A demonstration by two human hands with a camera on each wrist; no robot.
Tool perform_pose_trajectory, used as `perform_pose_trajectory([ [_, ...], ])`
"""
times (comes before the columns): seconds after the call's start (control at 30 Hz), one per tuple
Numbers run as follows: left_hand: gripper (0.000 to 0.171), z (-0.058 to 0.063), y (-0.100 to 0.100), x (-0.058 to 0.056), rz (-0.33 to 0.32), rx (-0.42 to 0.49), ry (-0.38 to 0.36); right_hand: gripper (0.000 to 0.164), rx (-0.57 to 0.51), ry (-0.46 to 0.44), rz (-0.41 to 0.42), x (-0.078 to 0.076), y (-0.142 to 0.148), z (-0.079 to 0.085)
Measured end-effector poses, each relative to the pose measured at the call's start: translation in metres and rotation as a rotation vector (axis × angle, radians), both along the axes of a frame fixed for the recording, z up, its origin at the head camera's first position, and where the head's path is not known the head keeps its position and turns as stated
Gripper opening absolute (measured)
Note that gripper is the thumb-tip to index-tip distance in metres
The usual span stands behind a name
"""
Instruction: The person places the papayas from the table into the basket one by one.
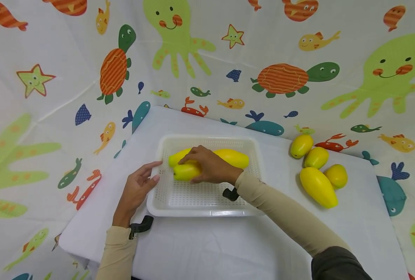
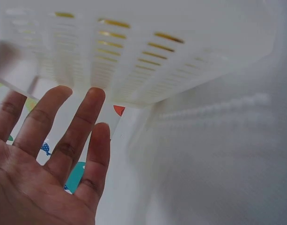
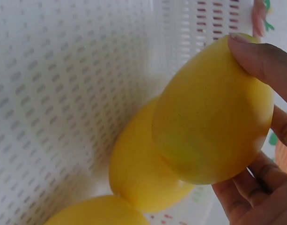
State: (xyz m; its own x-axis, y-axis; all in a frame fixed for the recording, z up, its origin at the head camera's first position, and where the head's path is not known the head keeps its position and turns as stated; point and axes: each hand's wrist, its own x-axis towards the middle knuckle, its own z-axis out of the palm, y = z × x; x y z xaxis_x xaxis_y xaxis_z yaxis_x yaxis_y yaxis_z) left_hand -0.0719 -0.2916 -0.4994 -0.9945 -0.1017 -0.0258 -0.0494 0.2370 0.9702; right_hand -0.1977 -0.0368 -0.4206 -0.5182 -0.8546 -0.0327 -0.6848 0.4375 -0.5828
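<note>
A white perforated plastic basket (image 1: 207, 213) sits on the table. My right hand (image 1: 212, 165) reaches into it and grips a smooth yellow mango (image 3: 213, 117), thumb on one side and fingers on the other. Behind the held fruit, in the basket, lie a second yellow mango (image 1: 175, 158) and a longer yellow fruit (image 1: 234, 158), both partly covered by the hand in the head view. My left hand (image 1: 137, 190) is at the basket's left end, fingers extended, with fingertips (image 2: 94, 96) right at its wall.
To the right of the basket, several yellow fruits lie grouped on the white-covered table (image 1: 207, 249), a large oblong one (image 1: 318, 187) nearest me. A cloth curtain (image 1: 207, 66) printed with sea animals hangs behind and to the left of the table.
</note>
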Motion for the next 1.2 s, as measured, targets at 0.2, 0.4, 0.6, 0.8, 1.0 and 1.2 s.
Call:
perform_pose_trajectory([
  [0.2,0.043,0.002,0.0,0.001,0.011,-0.003,-0.009,0.058,0.016,0.037,-0.002,0.008,-0.009,-0.005],
  [0.4,0.045,0.004,0.001,0.002,0.006,0.01,-0.007,0.059,0.061,0.084,0.006,0.016,-0.017,-0.014],
  [0.6,0.045,0.005,0.002,0.002,0.003,0.014,-0.013,0.061,0.079,0.138,0.001,0.022,-0.023,-0.024],
  [0.8,0.045,0.003,0.001,-0.001,-0.006,0.009,-0.018,0.062,0.085,0.163,-0.017,0.025,-0.026,-0.028],
  [1.0,0.044,0.004,0.001,-0.001,-0.017,0.013,-0.015,0.06,0.111,0.201,-0.007,0.027,-0.029,-0.028],
  [1.2,0.044,0.002,0.001,0.001,-0.005,-0.003,-0.016,0.06,0.129,0.282,0.01,0.028,-0.031,-0.032],
])
